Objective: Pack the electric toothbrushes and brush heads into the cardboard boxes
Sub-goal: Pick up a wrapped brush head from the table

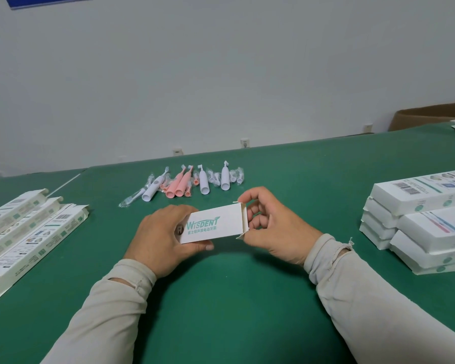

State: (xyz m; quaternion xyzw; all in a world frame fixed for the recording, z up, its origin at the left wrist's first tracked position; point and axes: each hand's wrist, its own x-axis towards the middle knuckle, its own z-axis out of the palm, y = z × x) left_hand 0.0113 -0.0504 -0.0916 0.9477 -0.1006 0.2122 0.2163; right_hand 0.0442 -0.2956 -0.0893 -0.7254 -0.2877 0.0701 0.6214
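A white carton [213, 224] is being held above the green table [221, 298] at centre, its contents hidden. It is being gripped by the left hand [163, 237], fingers curled round it. Its open end flaps at 3 o'clock are being pinched by the right hand [271, 227]. Toothbrushes [179, 183] and wrapped brush heads [237, 176] are lying at 12 o'clock, flattened cartons [29, 232] at 9, stacked boxes [420, 222] at 3.

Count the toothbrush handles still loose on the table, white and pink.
5: three white and two pink, in a row beyond the held box. Wrapped brush heads may hide more.
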